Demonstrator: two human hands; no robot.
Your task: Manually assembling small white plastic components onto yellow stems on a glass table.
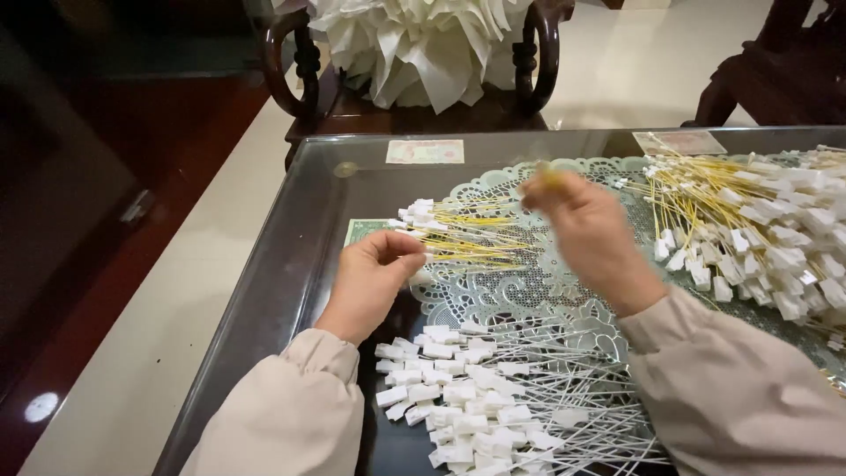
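Observation:
My left hand (374, 275) pinches the white-tagged end of a small bundle of yellow-wire pieces (458, 234) lying on the glass table (300, 264). My right hand (586, 231) is raised and blurred over the lace mat (529, 291), with what looks like one thin yellow wire piece between its fingertips. A pile of white-wire pieces with white square tags (476, 388) lies near me between my sleeves. A large heap of yellow-wire pieces with white tags (758, 229) lies at the right.
A dark wooden chair (304, 62) holding a white folded-paper bundle (423, 44) stands beyond the table's far edge. Another dark wooden chair (775, 79) is at the far right. Two paper notes (425, 152) lie under the glass. The floor drops off left.

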